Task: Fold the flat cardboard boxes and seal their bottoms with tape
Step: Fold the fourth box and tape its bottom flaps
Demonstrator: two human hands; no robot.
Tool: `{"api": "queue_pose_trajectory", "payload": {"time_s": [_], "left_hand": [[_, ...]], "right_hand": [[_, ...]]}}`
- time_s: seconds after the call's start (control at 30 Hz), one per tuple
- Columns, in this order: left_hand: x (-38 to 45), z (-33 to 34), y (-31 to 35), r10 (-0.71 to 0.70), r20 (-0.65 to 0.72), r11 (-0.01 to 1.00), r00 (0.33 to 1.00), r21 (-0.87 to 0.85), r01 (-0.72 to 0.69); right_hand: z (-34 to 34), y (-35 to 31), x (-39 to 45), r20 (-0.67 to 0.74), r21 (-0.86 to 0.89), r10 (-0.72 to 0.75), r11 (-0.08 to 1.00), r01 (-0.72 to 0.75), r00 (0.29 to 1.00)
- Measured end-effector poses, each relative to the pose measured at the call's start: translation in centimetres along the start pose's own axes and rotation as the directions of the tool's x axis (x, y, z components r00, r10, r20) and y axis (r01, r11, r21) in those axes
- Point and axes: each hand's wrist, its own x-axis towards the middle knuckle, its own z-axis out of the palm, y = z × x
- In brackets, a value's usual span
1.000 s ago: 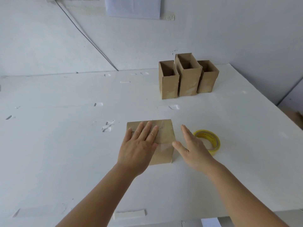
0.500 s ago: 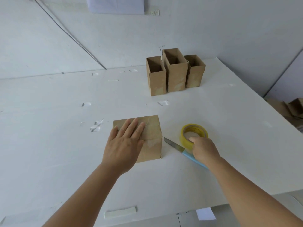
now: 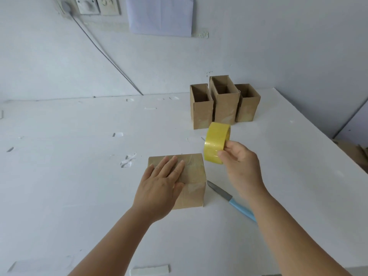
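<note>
White tabletop (image 3: pixel 59 186) fills most of the view, with the folded box (image 3: pixel 194 176) as the landmark near its middle. Beyond that box stand three finished boxes (image 3: pixel 223 102), open tops up, so much seems done; this one apparently awaits more tape on its upturned bottom, which already looks glossy. The left hand (image 3: pixel 159 188) presses flat on it, fingers straight. The right hand (image 3: pixel 239 162) grips the yellow tape roll (image 3: pixel 216 143) just right of it. A knife (image 3: pixel 229 198) lies beside it.

A white table (image 3: pixel 59 196) carries a cardboard box (image 3: pixel 196 188) standing near its middle, a blue-handled knife (image 3: pixel 231 200) lying just beside it, three open-topped boxes (image 3: pixel 223 104) clustered at the far edge, and scattered tape scraps (image 3: pixel 127 161).
</note>
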Motion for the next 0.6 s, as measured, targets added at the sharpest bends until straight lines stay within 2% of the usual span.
{"api": "queue_pose_trajectory", "payload": {"time_s": [0.13, 0.2, 0.27, 0.37, 0.43, 0.5, 0.6], "left_hand": [[0.2, -0.6, -0.1, -0.027, -0.02, 0.989, 0.999, -0.149, 0.023], [0.3, -1.2, -0.1, -0.079, -0.039, 0.949, 0.996, -0.309, 0.063], [0.3, -1.9, -0.1, -0.185, -0.026, 0.813, 0.982, -0.565, 0.138], [0.0, -2.7, -0.4, -0.345, 0.018, 0.488, 0.938, -0.851, 0.195], [0.0, -3.0, -0.5, -0.398, 0.015, 0.368, 0.917, -0.914, 0.174], [0.1, -3.5, -0.4, -0.444, 0.026, 0.287, 0.896, -0.943, 0.17], [0.6, -3.6, -0.3, -0.557, 0.069, 0.18, 0.828, -0.963, 0.201]], "right_hand": [[3.0, -1.5, -0.8, 0.05, 0.073, -0.073, 0.995, 0.07, 0.996], [4.5, -1.6, -1.3, 0.068, 0.069, -0.091, 0.994, 0.086, 0.994], [5.7, -1.3, -1.6, 0.078, 0.054, -0.098, 0.994, 0.094, 0.992], [7.1, -0.9, -2.0, 0.085, 0.042, -0.119, 0.992, 0.116, 0.989], [7.5, -0.7, -2.1, 0.085, 0.042, -0.135, 0.99, 0.132, 0.987], [7.8, -0.5, -2.1, 0.082, 0.028, -0.151, 0.988, 0.149, 0.985], [8.1, -0.4, -2.1, 0.071, 0.018, -0.158, 0.987, 0.157, 0.985]]}}
